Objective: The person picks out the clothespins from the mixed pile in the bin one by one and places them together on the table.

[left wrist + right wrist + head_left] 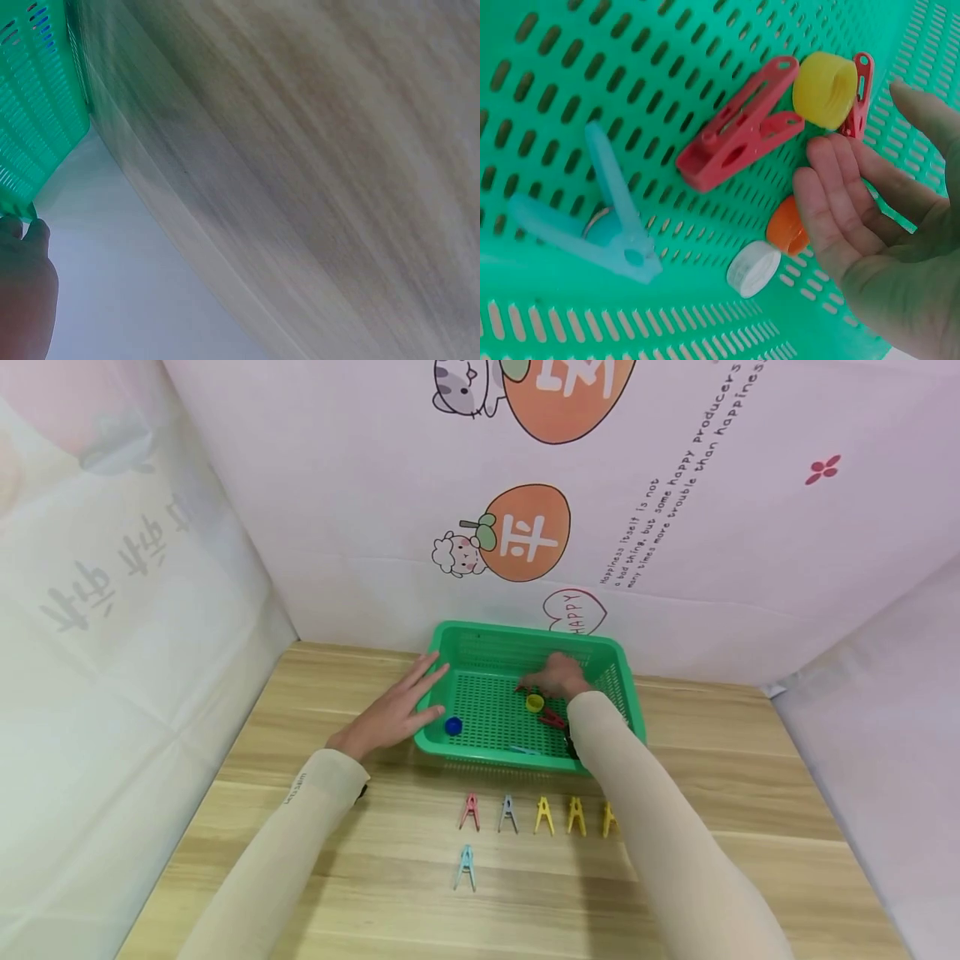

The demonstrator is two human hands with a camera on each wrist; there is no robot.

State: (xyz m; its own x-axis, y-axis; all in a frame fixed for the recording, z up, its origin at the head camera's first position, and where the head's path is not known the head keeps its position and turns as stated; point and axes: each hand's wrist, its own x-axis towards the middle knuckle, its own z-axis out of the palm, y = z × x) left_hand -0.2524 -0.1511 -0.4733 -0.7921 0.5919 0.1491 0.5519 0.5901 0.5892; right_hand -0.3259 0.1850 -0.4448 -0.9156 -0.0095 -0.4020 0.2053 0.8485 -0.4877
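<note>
Extending into the green basket [525, 633], the right hand [561, 677] shows its thumb spread apart from slightly bent fingers, close to the far red clothespin [859, 112]; whether they touch cannot be told. The left hand [392, 710] rests on the basket's left rim, fingers spread. Obstruction noted: a yellow cap [821, 90] stands just beside the far red clothespin and partly masks it in the right wrist view. A near red clothespin [759, 142], a blue clothespin [630, 225], an orange cap [784, 225] and a white cap [754, 268] also lie in the basket; a dark-blue cap [453, 726] sits towards its near left corner. On the desk [712, 735], before the basket's near side, runs a row: pink clothespin [471, 806], grey clothespin [507, 806] and three yellow clothespins [575, 807], the last partly covered by the right sleeve [660, 802]. A sky-blue clothespin [467, 858] lies farther out from the basket's near side. A printed backdrop [352, 527] stands behind the basket.
</note>
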